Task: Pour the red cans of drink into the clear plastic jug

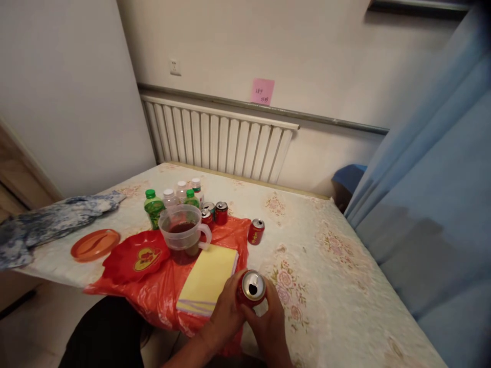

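Red can [252,289] near yellow pad [209,276], jug [184,236].

Two bare hands show at the bottom of the view, the left hand [226,312] and the right hand [270,324]. No gloves are on them. No rings can be seen on the fingers, and no watch or band shows on either wrist. The forearms are bare too, with no sleeves on the parts that show. Lower down on the left there is something black [103,337]. It looks like dark cloth on the person's leg or lap, plain, with no pattern, but it is too dim to tell more.
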`<state>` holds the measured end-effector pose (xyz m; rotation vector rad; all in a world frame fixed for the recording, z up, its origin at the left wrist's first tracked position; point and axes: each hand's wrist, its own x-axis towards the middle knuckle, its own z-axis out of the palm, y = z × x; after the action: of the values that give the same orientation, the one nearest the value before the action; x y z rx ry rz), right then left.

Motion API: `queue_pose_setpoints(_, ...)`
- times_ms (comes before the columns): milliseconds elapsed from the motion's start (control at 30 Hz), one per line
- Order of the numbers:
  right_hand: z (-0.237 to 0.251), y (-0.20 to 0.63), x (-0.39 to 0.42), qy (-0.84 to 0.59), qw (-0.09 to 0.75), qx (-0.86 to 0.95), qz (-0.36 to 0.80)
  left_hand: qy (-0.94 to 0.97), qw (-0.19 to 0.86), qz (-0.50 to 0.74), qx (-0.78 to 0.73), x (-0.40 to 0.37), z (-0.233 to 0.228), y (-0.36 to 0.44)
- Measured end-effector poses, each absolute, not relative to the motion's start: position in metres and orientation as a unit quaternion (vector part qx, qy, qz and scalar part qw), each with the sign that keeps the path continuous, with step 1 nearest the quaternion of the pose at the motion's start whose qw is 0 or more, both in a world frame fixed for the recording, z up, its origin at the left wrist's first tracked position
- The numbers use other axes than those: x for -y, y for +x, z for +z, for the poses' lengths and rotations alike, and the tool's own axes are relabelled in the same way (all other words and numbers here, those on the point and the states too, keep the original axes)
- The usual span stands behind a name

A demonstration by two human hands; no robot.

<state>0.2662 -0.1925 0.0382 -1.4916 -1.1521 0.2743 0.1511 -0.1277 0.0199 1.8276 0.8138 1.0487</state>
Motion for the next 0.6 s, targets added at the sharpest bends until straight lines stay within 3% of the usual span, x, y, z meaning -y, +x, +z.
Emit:
queue_pose_setpoints(267,0.021,0.276,0.192,-0.668,0.556,0.466,0.166,0.745,0.425,0.389,-0.336,0.133,0.005,0.142)
queue_pose_setpoints(433,0.008,0.288,0.199,-0.709,0.552,0.405,0.172,0.815,0.283,0.313,-0.396,0.119,-0.027,0.114)
queue_pose_setpoints(600,0.0,0.296,0.21,-0.738,0.543,0.363,0.168,0.868,0.086,0.201,-0.446,0.085,-0.031,0.097)
